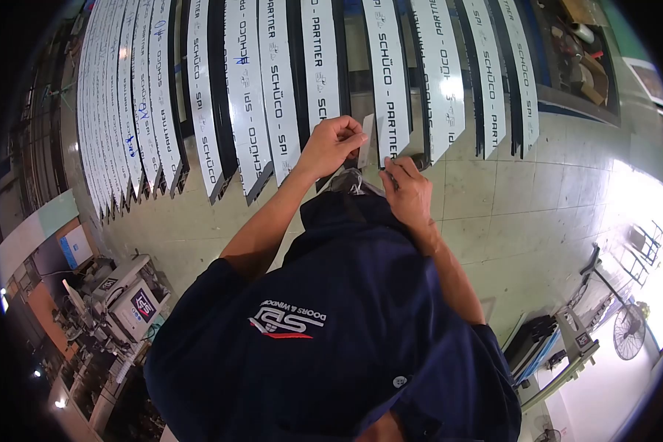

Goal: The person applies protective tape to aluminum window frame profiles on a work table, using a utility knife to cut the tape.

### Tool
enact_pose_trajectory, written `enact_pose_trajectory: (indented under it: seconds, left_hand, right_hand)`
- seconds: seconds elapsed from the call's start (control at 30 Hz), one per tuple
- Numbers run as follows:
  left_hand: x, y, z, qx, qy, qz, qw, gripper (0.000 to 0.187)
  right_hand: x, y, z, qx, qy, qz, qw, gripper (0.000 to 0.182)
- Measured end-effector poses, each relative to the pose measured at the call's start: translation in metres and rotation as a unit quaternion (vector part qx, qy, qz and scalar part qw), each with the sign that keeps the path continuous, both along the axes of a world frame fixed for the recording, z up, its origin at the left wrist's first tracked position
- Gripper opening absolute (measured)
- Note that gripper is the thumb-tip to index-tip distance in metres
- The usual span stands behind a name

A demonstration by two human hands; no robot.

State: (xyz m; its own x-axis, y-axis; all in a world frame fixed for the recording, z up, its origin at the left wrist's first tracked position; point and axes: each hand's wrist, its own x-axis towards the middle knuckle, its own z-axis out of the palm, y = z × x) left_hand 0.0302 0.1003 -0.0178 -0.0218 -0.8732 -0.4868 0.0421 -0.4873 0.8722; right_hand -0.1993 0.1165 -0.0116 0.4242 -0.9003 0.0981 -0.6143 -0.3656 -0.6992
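We read "SCHÜCO – PARTNER – SPI" printed along the white film of the profiles [387,74], which lean in a row with their long axes running from the floor [538,199] upward. Our left hand [333,144] pinches a small pale strip [366,140] between thumb and fingertips; the strip stands upright, just beside one profile's lower end. Our right hand [407,191] is curled, fingertips on that profile's end. The navy shirt [331,324] reads "SPI DOORS & WINDOWS".
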Motion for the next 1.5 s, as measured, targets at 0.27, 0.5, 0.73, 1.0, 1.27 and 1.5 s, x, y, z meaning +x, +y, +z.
enact_pose_trajectory:
  seconds: [0.27,0.5,0.73,1.0,1.27,1.5]
  left_hand:
    - [0.0,-0.007,0.006,0.017,-0.018,-0.045,0.999,0.015]
    - [-0.006,-0.01,0.003,-0.005,-0.07,-0.099,0.993,0.017]
    - [-0.014,-0.016,0.014,-0.012,-0.136,-0.135,0.981,0.017]
    - [-0.016,-0.024,0.008,-0.039,-0.159,-0.16,0.973,0.021]
    - [-0.027,-0.034,0.0,-0.047,-0.166,-0.19,0.966,0.019]
    - [-0.032,-0.036,0.007,-0.064,-0.208,-0.205,0.954,0.019]
  right_hand:
    - [0.003,-0.002,-0.005,0.042,0.005,0.0,0.999,0.008]
    - [0.005,0.001,-0.016,0.017,0.058,0.003,0.998,0.01]
    - [-0.001,0.002,-0.004,0.068,-0.045,-0.064,0.995,0.025]
    - [-0.002,0.0,-0.017,0.021,-0.045,-0.038,0.998,0.016]
    - [0.001,-0.004,-0.023,0.001,-0.066,-0.012,0.998,0.012]
    - [0.001,-0.004,-0.022,0.022,-0.078,-0.016,0.997,0.012]
